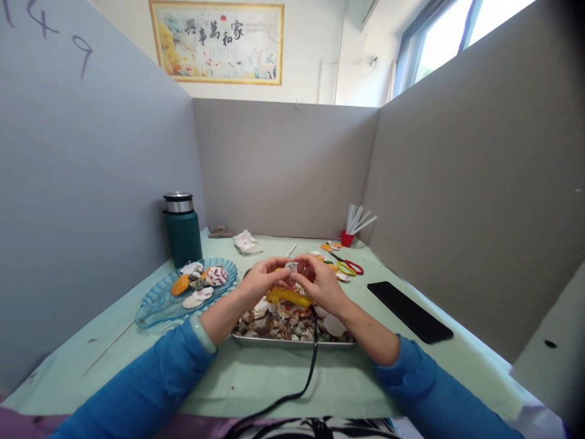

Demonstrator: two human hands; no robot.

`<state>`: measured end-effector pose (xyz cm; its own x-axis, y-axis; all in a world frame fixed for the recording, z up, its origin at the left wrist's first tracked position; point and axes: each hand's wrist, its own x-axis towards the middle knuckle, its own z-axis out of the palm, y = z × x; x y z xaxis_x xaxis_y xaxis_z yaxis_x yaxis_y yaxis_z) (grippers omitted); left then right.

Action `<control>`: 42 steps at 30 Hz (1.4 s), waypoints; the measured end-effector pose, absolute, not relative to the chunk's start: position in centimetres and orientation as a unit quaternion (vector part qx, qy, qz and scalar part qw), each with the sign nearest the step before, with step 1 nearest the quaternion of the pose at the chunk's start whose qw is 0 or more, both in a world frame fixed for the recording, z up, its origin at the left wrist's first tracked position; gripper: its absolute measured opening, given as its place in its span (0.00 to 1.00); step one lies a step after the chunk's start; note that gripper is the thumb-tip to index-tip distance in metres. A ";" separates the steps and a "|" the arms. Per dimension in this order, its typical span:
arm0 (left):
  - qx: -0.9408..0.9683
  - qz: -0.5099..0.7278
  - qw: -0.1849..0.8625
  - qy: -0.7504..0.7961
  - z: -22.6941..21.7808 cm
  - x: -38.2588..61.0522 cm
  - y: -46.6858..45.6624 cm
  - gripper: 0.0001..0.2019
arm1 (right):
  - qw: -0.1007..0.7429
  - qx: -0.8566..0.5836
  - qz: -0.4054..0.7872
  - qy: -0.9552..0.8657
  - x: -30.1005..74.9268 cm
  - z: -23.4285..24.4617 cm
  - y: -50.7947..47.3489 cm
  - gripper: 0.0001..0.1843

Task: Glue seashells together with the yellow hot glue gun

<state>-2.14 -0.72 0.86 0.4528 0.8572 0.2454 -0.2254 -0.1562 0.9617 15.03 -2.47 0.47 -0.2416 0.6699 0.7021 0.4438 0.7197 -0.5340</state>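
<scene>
My left hand (269,274) and my right hand (316,279) meet over a metal tray (292,345) filled with small seashells (286,329). Between the fingertips of both hands is a small greyish-white piece (291,266) that looks like a shell; the fingers partly cover it. Just below my hands, a yellow glue gun (289,297) lies across the shells, its black cord (314,360) running down over the front edge of the table. My hands and wrists hide the far part of the tray.
At left are a blue glass dish (153,310) of scallop shells, a green bottle (183,238) and a thin stick (109,347). Crumpled wrapping (245,241) lies behind. To the right are scissors (351,266), a red cup (347,238) of white sticks and a black phone (409,311). Grey partitions (287,164) enclose the table.
</scene>
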 end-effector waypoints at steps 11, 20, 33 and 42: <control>0.642 0.456 0.537 0.302 0.8 -2.2 -0.6 0.21 | 0.516 -0.367 0.107 -0.767 15.3 0.1 -2.1 0.05; 0.648 0.449 0.529 0.315 0.8 -2.1 -0.7 0.22 | 0.486 -0.384 0.008 -0.785 15.2 0.3 -2.5 0.05; 0.666 0.452 0.490 0.334 0.7 -2.1 -0.4 0.16 | 0.416 -0.375 -0.100 -0.822 15.1 0.2 -2.9 0.06; 0.669 0.455 0.479 0.340 0.7 -2.2 -0.3 0.14 | 0.421 -0.372 -0.075 -0.824 15.1 0.3 -2.9 0.05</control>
<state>-2.15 -0.32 0.68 0.3545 0.8910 0.2838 0.0180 -0.3099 0.9506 15.07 -2.94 0.33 -0.3690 0.5491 0.7499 0.6753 0.7127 -0.1896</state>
